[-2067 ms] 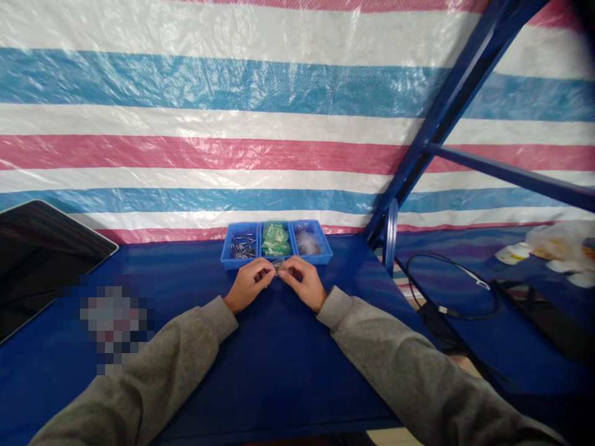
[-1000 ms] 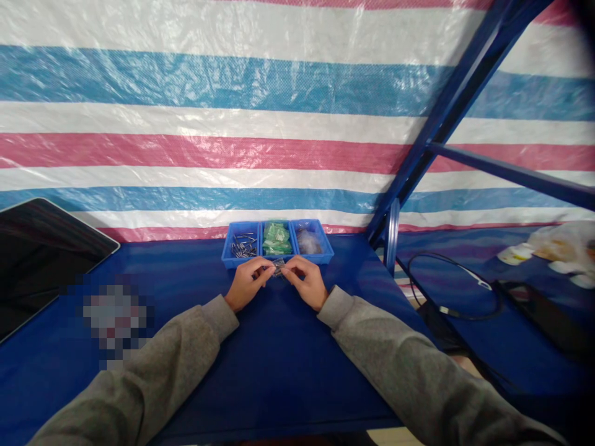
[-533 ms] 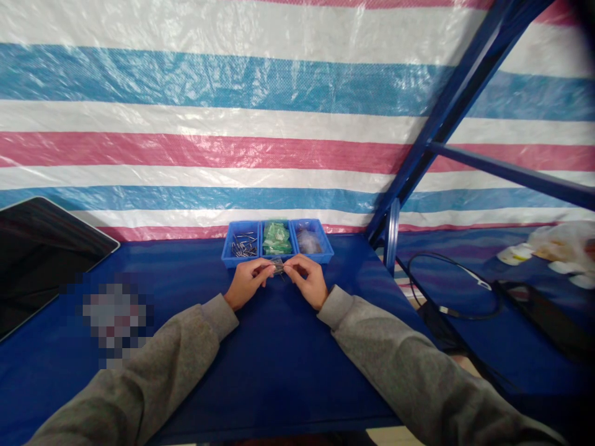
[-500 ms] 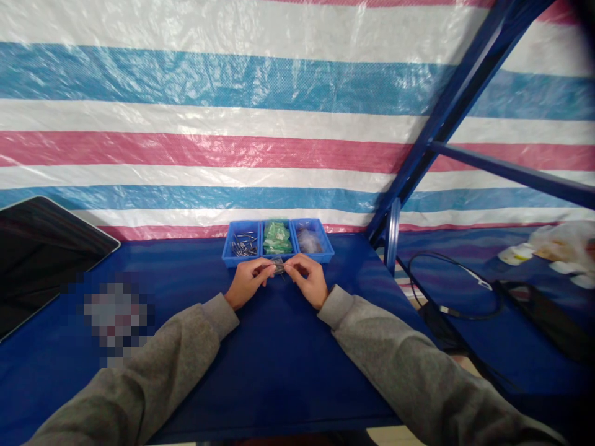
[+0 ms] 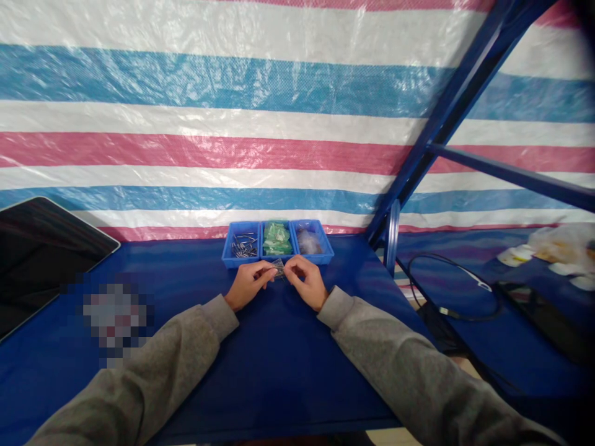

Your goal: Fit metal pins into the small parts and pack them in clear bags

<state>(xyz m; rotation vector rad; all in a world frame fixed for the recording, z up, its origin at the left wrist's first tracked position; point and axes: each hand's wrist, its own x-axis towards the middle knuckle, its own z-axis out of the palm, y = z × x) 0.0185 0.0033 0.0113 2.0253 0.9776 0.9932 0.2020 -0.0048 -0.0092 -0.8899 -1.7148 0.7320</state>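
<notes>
Pinched between the fingertips of both hands is a small clear plastic bag (image 5: 279, 267) with thin dark pieces in or against it; its details are too small to tell. My left hand (image 5: 248, 284) is closed on the bag's left side, and my right hand (image 5: 307, 282) is closed at its right side. Just beyond them stand three joined blue bins. Loose metal pieces lie in the left bin (image 5: 227, 254), green packets (image 5: 277, 238) fill the middle one, and clear plastic bags (image 5: 308, 241) are in the right one.
A black screen (image 5: 41, 260) stands at the left on the blue table (image 5: 283, 371), near a blurred-out patch. Blue metal bars (image 5: 437, 136) rise at the right. Beyond them lie a black cable (image 5: 499, 303), a dark flat object and plastic bags (image 5: 567, 244). A striped sheet hangs behind.
The small bag between my fingertips is tilted slightly differently and shows more of its clear plastic. Both hands have hardly moved.
</notes>
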